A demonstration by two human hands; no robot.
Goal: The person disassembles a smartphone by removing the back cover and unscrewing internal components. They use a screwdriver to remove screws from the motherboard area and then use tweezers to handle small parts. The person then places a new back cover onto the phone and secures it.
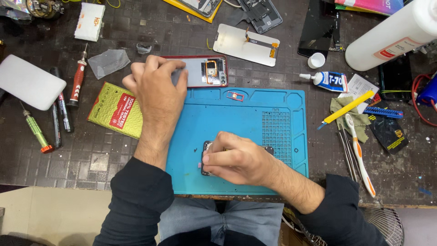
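My left hand rests on the left end of an opened phone body with a red frame, which lies at the far edge of the blue work mat. My fingers cover that end of it. My right hand is closed on a small dark phone part near the mat's front edge; most of the part is hidden under my fingers. A small red card tray lies on the mat between the two hands.
Left of the mat lie a yellow-green packet, screwdrivers and a white slab. A white phone panel sits beyond. To the right are a glue tube, tweezers, a toothbrush, a yellow pry tool and a white bottle.
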